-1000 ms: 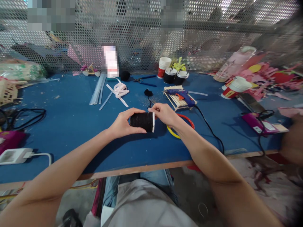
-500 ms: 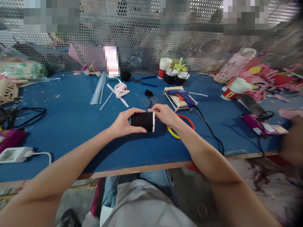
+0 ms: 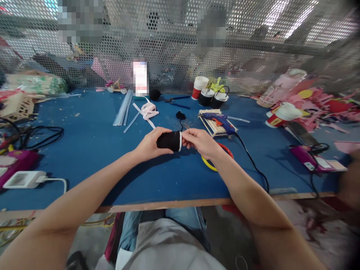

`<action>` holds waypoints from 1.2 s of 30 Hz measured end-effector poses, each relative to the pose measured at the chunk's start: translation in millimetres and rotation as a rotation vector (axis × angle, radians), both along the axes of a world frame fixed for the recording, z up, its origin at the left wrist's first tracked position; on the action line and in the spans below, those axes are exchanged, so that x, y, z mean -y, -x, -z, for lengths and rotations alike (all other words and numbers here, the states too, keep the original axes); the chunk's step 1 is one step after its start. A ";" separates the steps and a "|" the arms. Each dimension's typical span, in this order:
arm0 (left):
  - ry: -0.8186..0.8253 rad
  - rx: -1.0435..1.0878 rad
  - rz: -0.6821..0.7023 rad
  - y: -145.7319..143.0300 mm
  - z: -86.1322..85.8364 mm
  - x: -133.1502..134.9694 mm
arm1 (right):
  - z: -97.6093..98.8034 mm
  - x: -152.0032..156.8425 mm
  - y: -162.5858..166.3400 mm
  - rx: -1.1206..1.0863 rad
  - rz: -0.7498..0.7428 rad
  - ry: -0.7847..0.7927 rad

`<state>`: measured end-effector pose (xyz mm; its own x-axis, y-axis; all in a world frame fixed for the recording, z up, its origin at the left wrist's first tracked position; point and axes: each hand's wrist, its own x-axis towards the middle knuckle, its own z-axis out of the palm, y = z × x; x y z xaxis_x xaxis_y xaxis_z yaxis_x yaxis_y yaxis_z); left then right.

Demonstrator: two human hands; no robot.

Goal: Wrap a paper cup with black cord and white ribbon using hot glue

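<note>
Left hand (image 3: 150,144) is gripping the black spool (image 3: 169,141) sideways; right hand (image 3: 201,141) is pinching its white rim, both forearms angling inward.

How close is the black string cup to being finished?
Nearly, it seems. Done: the cup is black along almost its whole side. In hand: the left hand grips it, the right hand pinches at its white rim, where a black string leads off to a black clump. Left: that thin rim is bare, and the glue gun lies apart from both hands.
</note>
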<state>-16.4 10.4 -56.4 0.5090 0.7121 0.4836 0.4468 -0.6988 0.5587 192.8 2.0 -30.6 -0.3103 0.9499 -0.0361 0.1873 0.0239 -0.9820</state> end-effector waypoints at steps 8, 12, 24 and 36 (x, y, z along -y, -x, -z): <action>0.027 -0.221 0.042 -1.5 -9.7 -0.8 | 2.5 0.1 4.3 0.055 0.007 -0.013; 0.080 -0.343 0.106 -1.2 -23.7 -5.0 | 2.5 1.2 5.6 0.127 -0.005 -0.072; 0.097 -0.469 0.132 7.0 -31.4 -2.5 | -47.1 -48.5 -92.7 1.120 0.564 -0.389; 0.054 -0.610 0.119 1.1 -35.6 5.2 | -12.1 -59.7 -112.2 1.091 0.594 -0.262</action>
